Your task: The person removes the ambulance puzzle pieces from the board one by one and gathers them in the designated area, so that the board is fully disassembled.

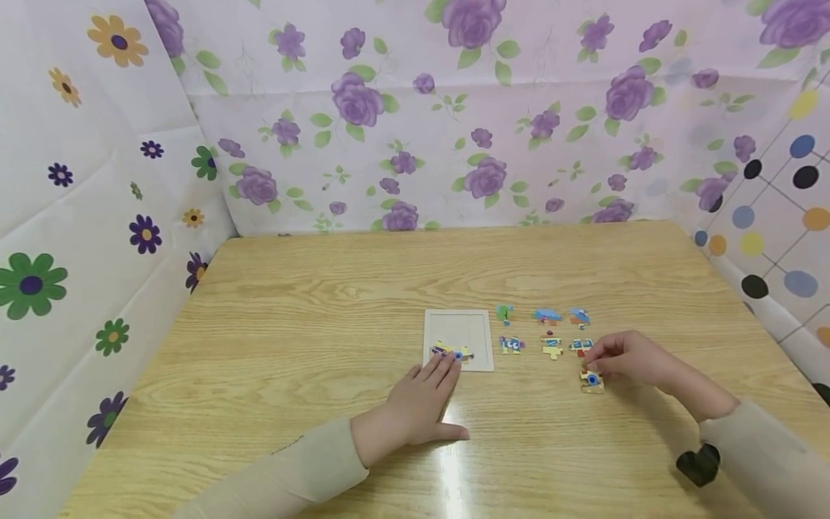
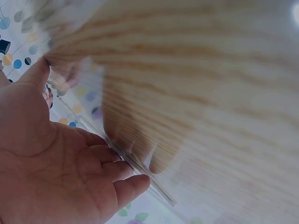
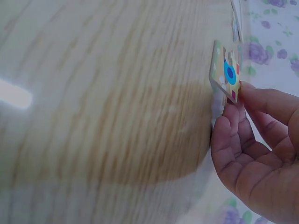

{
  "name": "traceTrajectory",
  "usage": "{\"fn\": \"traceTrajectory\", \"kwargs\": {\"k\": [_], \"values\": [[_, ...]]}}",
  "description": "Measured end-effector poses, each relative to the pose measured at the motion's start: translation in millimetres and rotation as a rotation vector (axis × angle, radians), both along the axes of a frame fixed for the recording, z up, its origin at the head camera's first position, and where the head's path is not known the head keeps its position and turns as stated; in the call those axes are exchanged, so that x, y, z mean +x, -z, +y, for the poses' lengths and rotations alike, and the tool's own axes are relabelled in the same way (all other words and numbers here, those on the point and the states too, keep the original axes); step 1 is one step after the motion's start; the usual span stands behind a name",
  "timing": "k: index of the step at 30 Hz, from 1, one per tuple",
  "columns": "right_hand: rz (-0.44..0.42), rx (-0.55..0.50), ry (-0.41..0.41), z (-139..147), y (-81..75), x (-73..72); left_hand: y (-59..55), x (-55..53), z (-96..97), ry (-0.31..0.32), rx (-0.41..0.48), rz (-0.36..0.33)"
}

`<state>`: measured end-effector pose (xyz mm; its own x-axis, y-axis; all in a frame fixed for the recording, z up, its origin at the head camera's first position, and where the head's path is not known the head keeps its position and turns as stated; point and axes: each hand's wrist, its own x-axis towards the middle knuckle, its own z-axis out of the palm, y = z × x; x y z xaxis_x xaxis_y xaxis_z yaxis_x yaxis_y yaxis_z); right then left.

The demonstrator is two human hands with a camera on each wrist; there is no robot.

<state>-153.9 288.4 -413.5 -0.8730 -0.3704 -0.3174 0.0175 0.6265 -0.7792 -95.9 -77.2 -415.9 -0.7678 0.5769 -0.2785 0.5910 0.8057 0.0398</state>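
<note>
A white square puzzle tray lies on the table, with yellow jigsaw pieces along its near side. My left hand reaches over the tray's near edge, fingers straight and fingertips resting on these pieces. In the left wrist view the palm shows, its fingers extended at the tray's edge. To the right of the tray, my right hand pinches a jigsaw piece with a blue round wheel. Thumb and fingers grip that piece by its edge in the right wrist view, where it looks tilted up from the table.
Between the tray and my right hand lie several loose pieces in two rows, among them a green one, a blue one and one with eyes. The wooden table meets flowered cloth at the back.
</note>
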Motion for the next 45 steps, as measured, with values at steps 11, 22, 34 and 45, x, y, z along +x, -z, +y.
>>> {"fn": "traceTrajectory", "kwargs": {"k": [11,22,34,45], "values": [[0.027,0.054,0.008,1,-1.1,-0.5,1.5,-1.0,-0.2,-0.004,0.003,-0.006],[0.070,0.095,0.000,1,-5.7,-0.2,3.3,-0.3,-0.9,-0.004,0.007,0.009],[0.154,0.088,-0.034,-17,-25.5,-8.7,8.7,1.1,-1.4,0.008,-0.040,0.072],[0.194,0.046,-0.075,-67,-36.7,-18.6,5.7,4.4,-2.5,-0.032,-0.003,0.059]]}}
